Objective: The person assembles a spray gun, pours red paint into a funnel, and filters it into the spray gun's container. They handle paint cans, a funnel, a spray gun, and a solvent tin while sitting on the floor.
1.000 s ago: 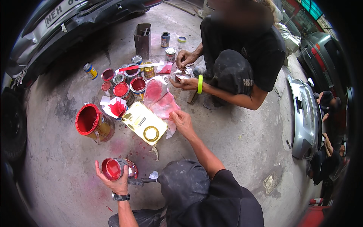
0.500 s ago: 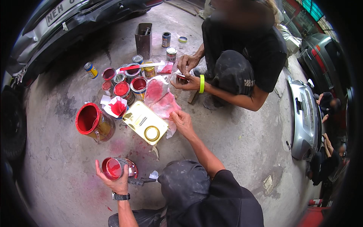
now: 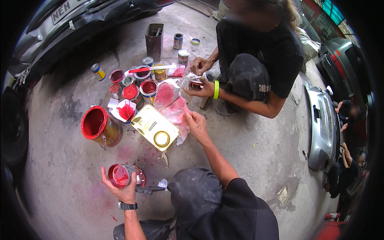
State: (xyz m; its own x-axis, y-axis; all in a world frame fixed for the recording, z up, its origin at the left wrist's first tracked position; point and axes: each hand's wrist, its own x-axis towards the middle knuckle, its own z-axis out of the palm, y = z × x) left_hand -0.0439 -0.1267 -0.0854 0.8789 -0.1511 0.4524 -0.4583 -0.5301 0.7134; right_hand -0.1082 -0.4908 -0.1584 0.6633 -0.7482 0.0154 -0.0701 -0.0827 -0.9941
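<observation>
At the lower left, my left hand is wrapped round a cup with red paint. Just beside the cup stands what looks like a spray gun, partly hidden by the cup and hand. My right hand is closed, pinching the edge of a white cloth stained with red. That cloth lies against the shiny gold rectangular tin, which has a round opening near its lower end. A large can smeared with red paint stands left of the tin.
Several paint cans cluster ahead, a red-tipped stick lying across them. A dark square container stands behind. At the right, a crouching co-worker handles a small object. A car bumper lies far right; a car is upper left.
My right hand has shifted slightly up and right, still gripping the cloth. The cup in my left hand has risen a little. The co-worker's hands have moved slightly.
</observation>
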